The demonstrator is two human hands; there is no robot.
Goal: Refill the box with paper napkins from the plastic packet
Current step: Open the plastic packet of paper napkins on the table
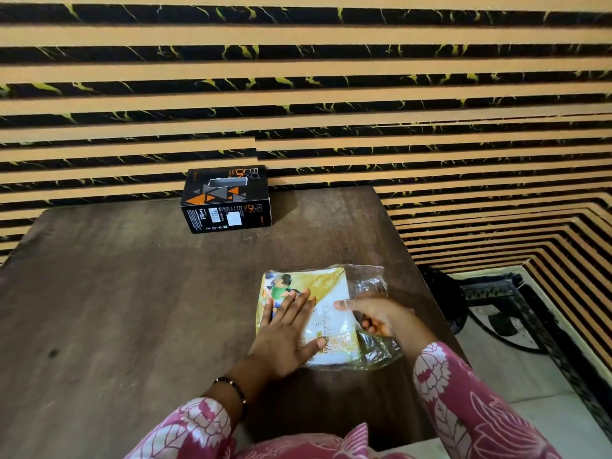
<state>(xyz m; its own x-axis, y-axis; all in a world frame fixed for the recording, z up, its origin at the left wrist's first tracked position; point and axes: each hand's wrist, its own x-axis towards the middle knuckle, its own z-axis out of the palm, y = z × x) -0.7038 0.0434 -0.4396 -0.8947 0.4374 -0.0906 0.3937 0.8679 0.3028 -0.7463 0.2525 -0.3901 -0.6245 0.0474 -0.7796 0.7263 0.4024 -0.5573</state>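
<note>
Plastic packet lies lower centre-right on the brown table – white napkins stacked inside. Left hand presses flat on it, fingers straight. Right hand reaches into the packet's open crinkled right end, fingers curled inside the plastic. Black box sits upper centre by the striped wall – slot on top, contents not visible.

Black box with orange triangles; yellow-white packet; pink floral sleeves.

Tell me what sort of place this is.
Probably a room in a home: a wooden table pushed against a striped, marble-patterned wall panel, with tiled floor to the right, and a household napkin packet and box on the table.
</note>
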